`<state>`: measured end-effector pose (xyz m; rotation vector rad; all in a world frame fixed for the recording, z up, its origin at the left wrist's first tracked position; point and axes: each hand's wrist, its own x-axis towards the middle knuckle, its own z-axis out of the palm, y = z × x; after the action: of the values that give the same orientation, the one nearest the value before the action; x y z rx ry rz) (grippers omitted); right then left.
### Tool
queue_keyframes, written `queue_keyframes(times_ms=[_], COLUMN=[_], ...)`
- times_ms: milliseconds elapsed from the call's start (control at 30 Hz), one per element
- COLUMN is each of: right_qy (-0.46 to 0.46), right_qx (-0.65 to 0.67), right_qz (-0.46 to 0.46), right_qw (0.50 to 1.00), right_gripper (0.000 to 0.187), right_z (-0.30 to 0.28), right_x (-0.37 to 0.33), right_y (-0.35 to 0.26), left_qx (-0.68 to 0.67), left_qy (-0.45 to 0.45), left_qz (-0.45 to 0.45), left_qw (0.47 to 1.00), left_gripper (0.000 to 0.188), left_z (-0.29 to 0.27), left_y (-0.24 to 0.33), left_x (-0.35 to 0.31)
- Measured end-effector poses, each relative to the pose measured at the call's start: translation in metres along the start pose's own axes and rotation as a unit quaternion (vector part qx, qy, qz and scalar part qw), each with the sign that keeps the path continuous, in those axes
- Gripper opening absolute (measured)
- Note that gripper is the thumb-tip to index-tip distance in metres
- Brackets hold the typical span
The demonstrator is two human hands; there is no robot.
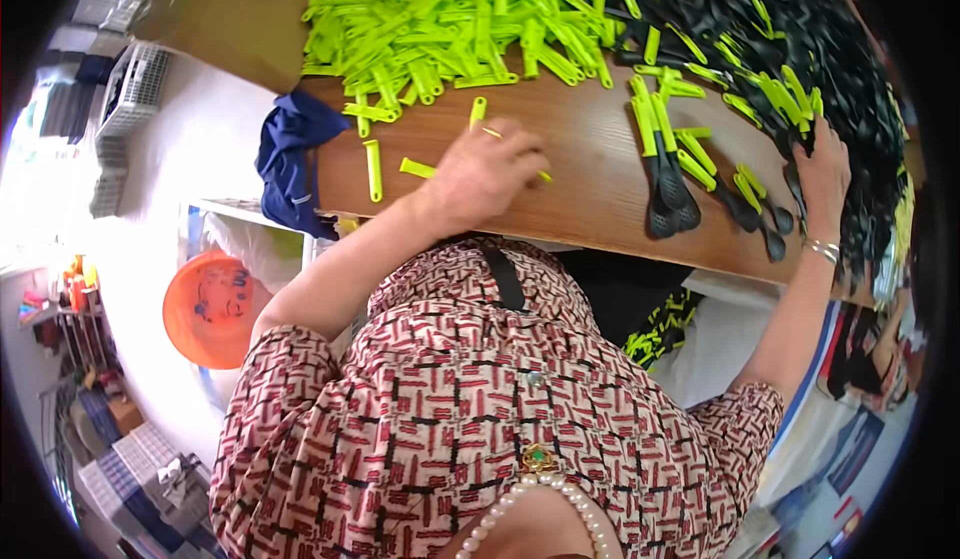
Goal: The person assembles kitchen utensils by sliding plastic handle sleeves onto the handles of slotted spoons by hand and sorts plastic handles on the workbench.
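The green handle pile [450,19] sits close, presumably for access. Our left hand [485,174] curls nearside of it; rightward lies our right hand [825,171]. We cannot tell either grip.

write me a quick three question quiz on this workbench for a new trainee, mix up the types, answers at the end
1. What colour is the big heap of strips?
A) white
B) yellow-green
C) red

2. True or false: the navy cloth is at the left end of the wooden table.

3. Fill the gap: the heap of black utensils is nearer the person's ____ than its partner.

Key: 1. B; 2. True; 3. right grip.
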<state>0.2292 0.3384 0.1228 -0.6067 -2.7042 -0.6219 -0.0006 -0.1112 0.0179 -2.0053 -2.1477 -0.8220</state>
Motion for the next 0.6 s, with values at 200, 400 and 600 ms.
queue_keyframes(times_ms=[200,400,600], right_qy=[-0.166,-0.374,-0.302], right_qx=[0.498,0.732,0.685], right_qz=[0.072,0.232,0.265], right_qw=[0.848,0.519,0.608], right_gripper=[0.049,0.032,0.03], right_z=[-0.071,-0.034,0.001], right_x=[0.029,0.012,0.019], right_y=[-0.158,-0.25,-0.203], left_qx=[0.031,0.087,0.149], left_qy=[0.026,-0.017,0.021], left_qz=[-0.045,0.018,-0.001], left_qw=[0.998,0.996,0.989], left_gripper=[0.023,0.027,0.027], left_z=[0.011,0.008,0.032], left_y=[-0.031,-0.057,-0.088], left_x=[0.012,0.055,0.081])
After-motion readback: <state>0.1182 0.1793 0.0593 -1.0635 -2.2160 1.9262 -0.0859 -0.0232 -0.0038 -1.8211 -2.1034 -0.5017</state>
